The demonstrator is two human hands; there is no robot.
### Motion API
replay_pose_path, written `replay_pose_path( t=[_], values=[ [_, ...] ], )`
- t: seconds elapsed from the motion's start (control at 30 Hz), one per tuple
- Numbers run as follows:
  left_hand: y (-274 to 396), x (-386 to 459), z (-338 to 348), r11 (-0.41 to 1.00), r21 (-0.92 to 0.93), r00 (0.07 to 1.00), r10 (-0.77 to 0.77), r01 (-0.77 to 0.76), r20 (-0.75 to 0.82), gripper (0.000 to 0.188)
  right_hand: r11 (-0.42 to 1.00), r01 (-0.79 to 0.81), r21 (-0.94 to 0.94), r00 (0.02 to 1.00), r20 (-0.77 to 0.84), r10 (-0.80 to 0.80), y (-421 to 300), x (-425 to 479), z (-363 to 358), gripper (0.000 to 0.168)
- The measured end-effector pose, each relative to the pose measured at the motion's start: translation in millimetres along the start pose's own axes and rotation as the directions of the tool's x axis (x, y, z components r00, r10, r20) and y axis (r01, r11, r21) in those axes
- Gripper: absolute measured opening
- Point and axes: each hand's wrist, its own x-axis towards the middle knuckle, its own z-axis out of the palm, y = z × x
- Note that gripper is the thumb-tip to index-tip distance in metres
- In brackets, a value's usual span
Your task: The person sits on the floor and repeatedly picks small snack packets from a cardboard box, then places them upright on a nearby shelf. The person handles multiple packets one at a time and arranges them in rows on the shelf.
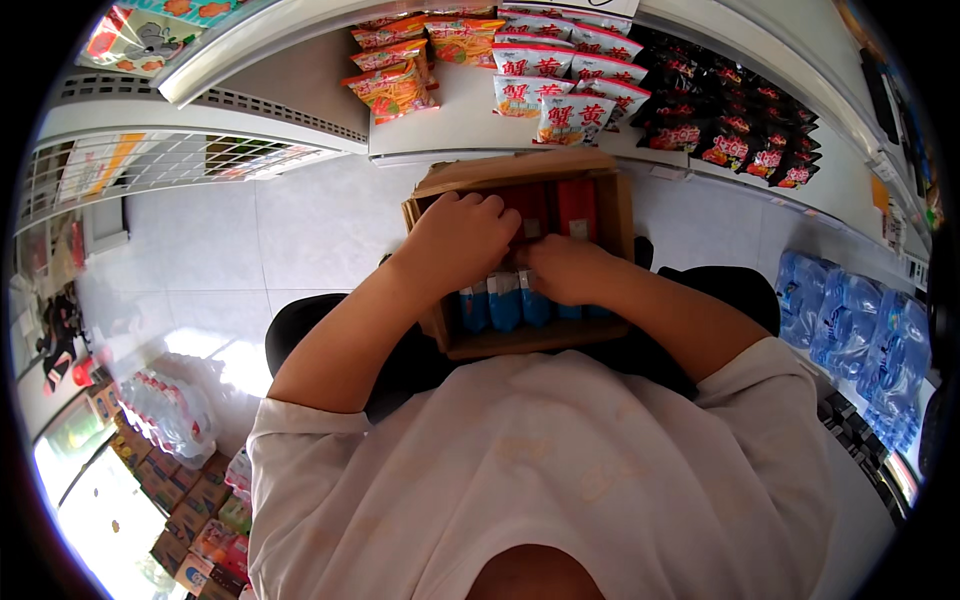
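Observation:
An open cardboard box (536,342) stands before me between my knees. Several blue packets (505,301) with pale tops line its near side, and red packages (576,204) lie at the far side. My left hand (466,229) reaches over the box's left part, fingers curled downward near the red packages. Beside it, my right hand (568,266) dips into the middle, just above the blue packets. The fingertips of both hands are hidden or in shadow, so whether they grip anything is unclear.
Beyond the box, a low white shelf (450,139) bears orange snack bags (394,90), white-and-red bags (574,120) and black bags (724,142). Wrapped water bottles (847,322) stand at right. A wire rack (172,161), more wrapped bottles (169,412) and stacked cartons (184,495) are at left.

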Motion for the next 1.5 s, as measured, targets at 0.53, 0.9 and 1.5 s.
replay_pose_path(
  t=[0.53, 0.9, 1.5],
  values=[
    [3, -16, -12, 0.994, -0.082, 0.996, -0.062, 0.068, 0.070, 0.026, 0.987, 0.019, 0.157, 0.997, 0.075, -0.031, 16, 14, -22, 0.020],
    [15, -12, -40, 0.885, -0.461, 0.993, -0.020, 0.071, 0.115, 0.050, 0.843, 0.103, 0.529, 0.929, 0.251, -0.271, 28, -25, -119, 0.020],
    [22, -3, -75, -0.191, -0.942, 0.958, -0.022, 0.277, 0.286, 0.064, -0.203, 0.358, 0.911, 0.931, -0.365, 0.004, 54, -30, -125, 0.028]
  ],
)
